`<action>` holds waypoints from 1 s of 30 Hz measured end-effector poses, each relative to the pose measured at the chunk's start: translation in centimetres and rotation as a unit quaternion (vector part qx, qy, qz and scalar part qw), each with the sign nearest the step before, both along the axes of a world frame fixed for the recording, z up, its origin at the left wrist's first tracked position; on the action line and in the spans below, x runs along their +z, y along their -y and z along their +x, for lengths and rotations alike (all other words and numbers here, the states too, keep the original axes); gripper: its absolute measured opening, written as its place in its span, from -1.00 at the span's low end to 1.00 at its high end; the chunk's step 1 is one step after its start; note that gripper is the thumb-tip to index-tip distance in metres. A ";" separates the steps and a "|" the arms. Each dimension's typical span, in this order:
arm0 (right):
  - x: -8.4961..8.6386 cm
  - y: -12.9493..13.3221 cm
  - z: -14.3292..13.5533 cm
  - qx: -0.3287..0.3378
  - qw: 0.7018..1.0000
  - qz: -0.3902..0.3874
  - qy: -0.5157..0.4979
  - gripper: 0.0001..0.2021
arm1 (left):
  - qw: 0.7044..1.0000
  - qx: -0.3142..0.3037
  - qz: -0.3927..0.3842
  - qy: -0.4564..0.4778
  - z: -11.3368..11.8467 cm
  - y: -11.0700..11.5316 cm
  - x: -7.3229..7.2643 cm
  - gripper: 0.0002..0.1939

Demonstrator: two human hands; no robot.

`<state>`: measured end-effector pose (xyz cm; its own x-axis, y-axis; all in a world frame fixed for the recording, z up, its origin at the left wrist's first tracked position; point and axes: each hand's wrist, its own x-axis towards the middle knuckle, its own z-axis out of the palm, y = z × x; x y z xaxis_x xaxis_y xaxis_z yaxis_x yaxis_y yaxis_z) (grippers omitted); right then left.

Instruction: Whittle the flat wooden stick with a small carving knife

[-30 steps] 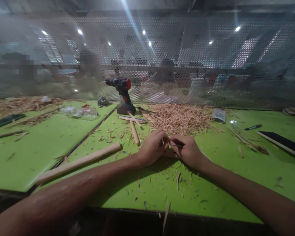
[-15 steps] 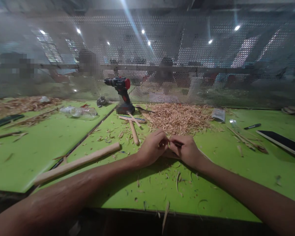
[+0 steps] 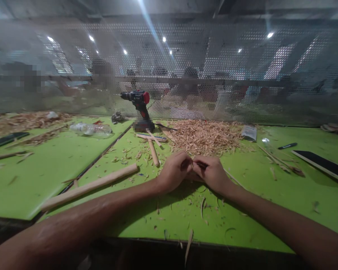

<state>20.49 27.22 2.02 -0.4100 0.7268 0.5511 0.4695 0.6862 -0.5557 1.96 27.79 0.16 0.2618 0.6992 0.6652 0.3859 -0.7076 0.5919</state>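
My left hand point(image 3: 174, 170) and my right hand point(image 3: 212, 172) meet over the green tabletop point(image 3: 146, 221), fingers curled and fingertips pinched close together. What they pinch is small and mostly covered by the fingers, so I cannot make it out. Under the hands shows a bit of a flat wooden piece point(image 3: 195, 176). Behind them lies a heap of wood shavings point(image 3: 205, 137). A short wooden stick point(image 3: 153, 153) rests to the left of my left hand, and a long round wooden rod point(image 3: 92, 185) lies beyond my left forearm.
A cordless drill point(image 3: 142, 108) stands at the back beside the shavings. To its left are a clear plastic bottle point(image 3: 91, 129) and a seam between tables. On the right lie a phone point(image 3: 322, 165), a black pen point(image 3: 287, 146) and a small packet point(image 3: 249, 132). A perforated screen point(image 3: 169, 86) closes the back.
My hands stay together in nearly the same place, with only a slight shift of the fingers. The whole view has moved a little.
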 end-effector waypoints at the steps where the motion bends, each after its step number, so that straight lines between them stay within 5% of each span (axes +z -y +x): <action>1: 0.0 0.0 0.0 0.001 1.000 0.001 -0.001 -0.80 | 1.000 0.002 -0.002 0.001 0.0 0.0 0.1 -0.85; 19: 0.6 0.1 -0.2 -0.020 0.999 -0.026 -0.011 -0.84 | 0.999 0.035 -0.007 -0.005 0.0 0.1 0.8 -0.81; 30: 0.6 -0.2 0.3 0.002 0.999 -0.053 0.013 -0.84 | 0.999 -0.013 0.022 -0.038 -0.5 -0.4 0.4 -0.83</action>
<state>20.80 27.44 2.64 -0.4255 0.7790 0.4605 0.4822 0.6258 -0.6131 1.49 28.15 0.57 0.3299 0.6624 0.6726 0.4100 -0.7423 0.5300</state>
